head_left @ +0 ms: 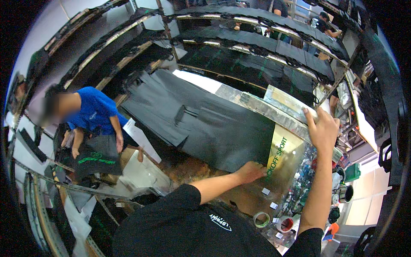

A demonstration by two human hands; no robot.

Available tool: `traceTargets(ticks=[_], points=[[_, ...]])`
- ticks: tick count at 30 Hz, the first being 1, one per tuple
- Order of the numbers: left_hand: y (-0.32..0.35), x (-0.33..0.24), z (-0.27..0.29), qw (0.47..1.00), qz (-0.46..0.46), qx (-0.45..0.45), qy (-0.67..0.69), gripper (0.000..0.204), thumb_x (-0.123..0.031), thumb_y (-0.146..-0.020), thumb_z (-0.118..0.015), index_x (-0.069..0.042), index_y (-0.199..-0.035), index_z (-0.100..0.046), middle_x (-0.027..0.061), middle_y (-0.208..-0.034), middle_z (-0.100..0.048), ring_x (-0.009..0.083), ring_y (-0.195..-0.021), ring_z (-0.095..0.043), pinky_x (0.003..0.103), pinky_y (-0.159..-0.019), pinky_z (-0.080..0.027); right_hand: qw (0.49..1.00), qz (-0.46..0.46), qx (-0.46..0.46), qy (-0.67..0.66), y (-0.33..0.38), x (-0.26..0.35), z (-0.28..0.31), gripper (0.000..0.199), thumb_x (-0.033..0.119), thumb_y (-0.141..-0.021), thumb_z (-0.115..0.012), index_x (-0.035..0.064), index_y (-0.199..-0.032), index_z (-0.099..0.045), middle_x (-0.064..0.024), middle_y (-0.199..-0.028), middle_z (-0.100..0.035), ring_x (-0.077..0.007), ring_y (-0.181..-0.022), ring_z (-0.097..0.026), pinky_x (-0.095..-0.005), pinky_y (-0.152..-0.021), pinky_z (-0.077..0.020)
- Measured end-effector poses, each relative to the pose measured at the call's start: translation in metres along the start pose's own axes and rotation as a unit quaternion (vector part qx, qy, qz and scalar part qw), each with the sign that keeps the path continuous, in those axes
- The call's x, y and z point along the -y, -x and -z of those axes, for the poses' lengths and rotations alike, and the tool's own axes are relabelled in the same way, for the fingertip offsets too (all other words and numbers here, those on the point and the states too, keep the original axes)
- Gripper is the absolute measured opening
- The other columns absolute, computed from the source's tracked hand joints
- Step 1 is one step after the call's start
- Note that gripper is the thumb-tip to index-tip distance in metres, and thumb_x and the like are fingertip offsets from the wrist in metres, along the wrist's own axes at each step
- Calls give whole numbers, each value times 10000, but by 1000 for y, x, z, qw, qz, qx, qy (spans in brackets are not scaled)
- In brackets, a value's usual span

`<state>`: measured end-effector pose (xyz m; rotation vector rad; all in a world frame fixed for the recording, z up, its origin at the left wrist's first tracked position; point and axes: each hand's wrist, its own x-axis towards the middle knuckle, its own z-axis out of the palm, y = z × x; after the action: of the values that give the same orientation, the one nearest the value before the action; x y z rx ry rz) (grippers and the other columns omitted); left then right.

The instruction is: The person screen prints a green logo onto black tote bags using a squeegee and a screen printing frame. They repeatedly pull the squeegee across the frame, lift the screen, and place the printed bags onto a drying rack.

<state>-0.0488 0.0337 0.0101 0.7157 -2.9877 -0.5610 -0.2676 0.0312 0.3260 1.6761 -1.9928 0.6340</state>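
Observation:
My right hand [323,128] grips the near end of a pale, flat screen-printing frame [287,103], which is tilted up beyond the work surface. My left hand [252,172] has its fingers curled at the near corner of a black fabric bag [239,139], where the fingertips are partly hidden. The bag lies flat, next to a yellowish sheet [279,150] with dark green lettering. More black fabric bags [167,94] are spread loosely to the far left of it, one showing a handle loop.
A person in a blue shirt [98,107] at left holds a black bag with green print [98,156]. Racks [257,32] stand beyond. Rolls of tape [261,219], a paint-stained strip [295,197] and cans [343,194] lie at right. Other people are far back.

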Motion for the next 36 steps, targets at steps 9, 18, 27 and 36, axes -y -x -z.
traceTargets(ticks=[9, 18, 27, 36], points=[[29, -14, -62, 999, 9, -3, -33, 1195, -948, -813, -473, -85, -1639, -420, 238, -1734, -280, 506, -1591, -226, 742, -1237, -122, 1000, 1, 3, 14, 1, -7, -7, 613, 649, -970, -624, 55, -819, -640, -153, -776, -703, -359, -842, -705, -520, -837, -433], [49, 1, -28, 999, 19, 16, -49, 1150, -921, -815, -544, -135, -1645, -423, 208, -1754, -243, 534, -1589, -186, 751, -1233, -121, 999, 22, -47, 4, 1, -21, -19, 705, 727, -959, -567, 56, -795, -708, -178, -784, -742, -378, -814, -736, -550, -836, -471], [7, -21, -55, 999, -47, 4, -11, 1194, -953, -774, -547, -144, -1644, -429, 203, -1751, -244, 578, -1577, -168, 787, -1212, -104, 999, 16, -37, 3, -3, -23, -19, 726, 738, -950, -561, 56, -793, -755, -183, -782, -754, -377, -788, -751, -577, -927, -467], [8, -50, -75, 998, -59, -23, 4, 1176, -952, -774, -546, -137, -1619, -470, 201, -1742, -267, 577, -1576, -163, 789, -1215, -85, 1000, 9, -22, 14, -3, -20, -18, 736, 741, -956, -545, 55, -811, -769, -181, -786, -756, -377, -798, -753, -595, -980, -449]])
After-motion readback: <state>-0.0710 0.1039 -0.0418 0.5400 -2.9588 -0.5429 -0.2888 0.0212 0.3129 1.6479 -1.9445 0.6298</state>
